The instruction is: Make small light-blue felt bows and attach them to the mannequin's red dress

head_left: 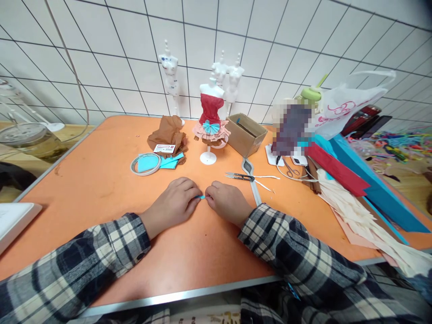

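Observation:
Over the orange table my two hands nearly meet. My left hand and my right hand are both closed, pinching a small strip of blue paper between them; most of it is hidden by the fingers. Just beyond stands a small dress form on a white base, wearing a red bodice, a blue pleated fan-shaped bow and a ruffled pink and brown skirt. Black thread snips lie beyond my right hand, across a grey strap.
Crumpled brown paper, folded blue paper and a roll of tape lie at the left. A cardboard box stands behind the snips. Scissors, coloured paper strips and a plastic bag crowd the right side.

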Tool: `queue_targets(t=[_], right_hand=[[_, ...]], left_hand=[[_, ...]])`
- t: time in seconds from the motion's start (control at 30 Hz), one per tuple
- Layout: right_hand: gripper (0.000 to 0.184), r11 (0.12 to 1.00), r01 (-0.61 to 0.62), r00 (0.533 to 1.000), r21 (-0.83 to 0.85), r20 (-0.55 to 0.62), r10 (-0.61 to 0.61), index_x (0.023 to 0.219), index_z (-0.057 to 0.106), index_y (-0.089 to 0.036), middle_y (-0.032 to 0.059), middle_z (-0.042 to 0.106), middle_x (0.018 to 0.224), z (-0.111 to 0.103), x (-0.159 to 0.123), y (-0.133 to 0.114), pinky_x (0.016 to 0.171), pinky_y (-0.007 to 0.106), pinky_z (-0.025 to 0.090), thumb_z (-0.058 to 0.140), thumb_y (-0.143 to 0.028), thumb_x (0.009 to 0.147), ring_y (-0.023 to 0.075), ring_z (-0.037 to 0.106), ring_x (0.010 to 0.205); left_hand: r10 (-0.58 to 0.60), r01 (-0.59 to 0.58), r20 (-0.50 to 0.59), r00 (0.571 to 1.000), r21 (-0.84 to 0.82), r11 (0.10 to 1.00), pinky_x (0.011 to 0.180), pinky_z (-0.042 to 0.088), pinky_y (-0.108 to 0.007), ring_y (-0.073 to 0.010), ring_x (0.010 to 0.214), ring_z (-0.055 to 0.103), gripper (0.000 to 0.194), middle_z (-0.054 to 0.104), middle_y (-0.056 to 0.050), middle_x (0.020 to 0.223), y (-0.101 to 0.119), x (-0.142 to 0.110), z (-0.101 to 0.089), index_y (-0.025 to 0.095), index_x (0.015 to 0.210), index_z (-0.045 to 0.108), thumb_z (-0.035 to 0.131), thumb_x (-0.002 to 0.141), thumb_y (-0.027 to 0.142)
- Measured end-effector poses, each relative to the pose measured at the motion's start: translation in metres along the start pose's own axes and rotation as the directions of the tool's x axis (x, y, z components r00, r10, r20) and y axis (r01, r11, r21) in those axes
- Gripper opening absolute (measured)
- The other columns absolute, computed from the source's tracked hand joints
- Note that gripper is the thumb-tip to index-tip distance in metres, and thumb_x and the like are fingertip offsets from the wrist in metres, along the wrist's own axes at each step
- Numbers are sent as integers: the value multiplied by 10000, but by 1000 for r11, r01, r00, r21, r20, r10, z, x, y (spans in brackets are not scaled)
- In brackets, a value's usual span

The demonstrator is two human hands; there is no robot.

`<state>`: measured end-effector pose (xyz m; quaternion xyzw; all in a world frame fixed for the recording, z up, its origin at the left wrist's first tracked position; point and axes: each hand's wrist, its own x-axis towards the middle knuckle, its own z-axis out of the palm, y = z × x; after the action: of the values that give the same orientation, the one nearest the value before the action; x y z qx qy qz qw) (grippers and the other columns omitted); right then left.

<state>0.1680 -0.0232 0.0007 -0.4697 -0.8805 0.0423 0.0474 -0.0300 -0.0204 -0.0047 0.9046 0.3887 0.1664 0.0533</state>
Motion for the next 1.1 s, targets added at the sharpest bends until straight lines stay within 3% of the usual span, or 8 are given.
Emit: queue_targets(t=[0.13, 0.23, 0.33, 0.67, 0.87, 1.0, 1.1], right_hand=[[286, 999, 33, 999, -9, 12, -33, 1025, 629, -183, 58, 618, 950, -1, -3, -1, 597, 262, 378, 375, -311, 994, 162, 601, 755], [310, 999, 50, 999, -9, 16, -50, 1038, 627, -178, 66, 618, 950, -2, -4, -3, 608, 259, 380, 355, -323, 1002, 163, 602, 771], [308, 998, 57, 998, -12, 6, -57, 995, 629, -182, 58, 615, 938, -2, -5, -4, 604, 261, 376, 351, -316, 1003, 163, 597, 767], [290, 999, 46, 999, 13, 19, -47, 973, 645, -189, 59, 608, 941, -5, -4, 0, 605, 248, 368, 396, -336, 994, 153, 585, 780], [280, 990, 88, 995, 113, -49, -83, 1031, 648, -203, 49, 628, 962, -6, -5, 3, 671, 246, 392, 423, -363, 984, 151, 591, 835], [348, 964, 41, 967, 262, -254, 28, 1198, 582, -174, 55, 644, 1010, -14, -7, 34, 789, 253, 412, 520, -394, 936, 155, 591, 910], [219, 974, -55, 946, 222, -301, 122, 980, 667, -167, 66, 642, 938, -18, -7, 67, 797, 275, 406, 503, -306, 936, 174, 573, 900]], left_hand=[[-16, 19, -67, 998, 43, 999, 1055, 284, -573, -336, 1234, 444, 408, 596, -121, 1220, 3, -3, 0, 204, 1248, 583, 549, 875, 366], [-16, 24, -78, 997, 103, 994, 1084, 150, -640, -352, 1302, 396, 275, 601, -101, 1248, 4, -4, 1, 235, 1121, 646, 532, 893, 338], [-10, 21, -72, 997, 145, 989, 1079, 121, -646, -339, 1299, 415, 186, 624, -79, 1227, 3, -4, 2, 248, 975, 678, 510, 912, 300], [-10, 17, -91, 996, 77, 997, 1057, 186, -601, -291, 1180, 518, 177, 677, -53, 1083, 4, -2, -2, 258, 876, 710, 534, 899, 252], [21, -21, -86, 996, 6, 1000, 965, 374, -460, -239, 1031, 564, 200, 677, -52, 952, 2, -2, -7, 222, 837, 697, 511, 906, 241], [9, -17, -120, 993, -63, 998, 871, 455, -373, -219, 975, 573, 212, 659, -62, 935, -6, -5, -8, 201, 843, 703, 502, 907, 221], [-18, 1, -136, 991, -125, 992, 852, 467, -354, -201, 932, 586, 191, 659, -59, 936, -11, -5, -8, 201, 875, 703, 515, 906, 220]])
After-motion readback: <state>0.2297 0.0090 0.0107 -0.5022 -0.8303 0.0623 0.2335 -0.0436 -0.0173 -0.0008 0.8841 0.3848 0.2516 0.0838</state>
